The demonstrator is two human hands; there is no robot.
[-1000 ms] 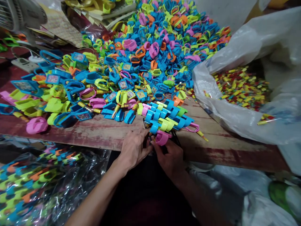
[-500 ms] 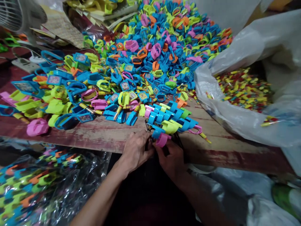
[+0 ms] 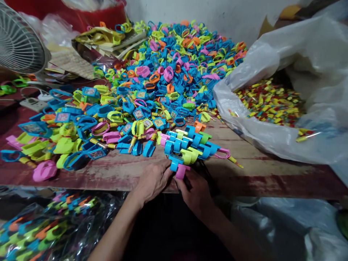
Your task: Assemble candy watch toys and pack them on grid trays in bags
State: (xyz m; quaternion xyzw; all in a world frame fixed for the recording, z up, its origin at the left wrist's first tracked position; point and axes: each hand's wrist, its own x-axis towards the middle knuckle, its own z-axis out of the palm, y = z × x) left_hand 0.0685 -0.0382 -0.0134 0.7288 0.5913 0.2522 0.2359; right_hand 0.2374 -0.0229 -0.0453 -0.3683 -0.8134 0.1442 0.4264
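A bundle of plastic toy watches [image 3: 187, 145], blue, yellow, pink, green and orange, lies in overlapping rows at the table's front edge. At its near end is a pink toy watch [image 3: 180, 171], with my right hand [image 3: 198, 190] closed against its underside, thumb and fingers bent. My left hand [image 3: 154, 181] is closed just left of it, beside a blue toy watch [image 3: 175, 164]. Its fingertips are tucked under the bundle, so what they grip is hidden. Dark cords [image 3: 208, 172] show beside my right hand.
A large heap of loose toy watches [image 3: 168, 72] spreads over the table [image 3: 258, 181]. At right, a white plastic bag [image 3: 228, 94] holds small yellow-and-red pieces [image 3: 269, 103]. A fan [image 3: 20, 40] stands at left. Below lie clear-bagged toy watches [image 3: 32, 232].
The view has tilted up and turned right, showing more of the fan and wall. Both hands stay at the bundle's near end, the left fingers now tucked further under it.
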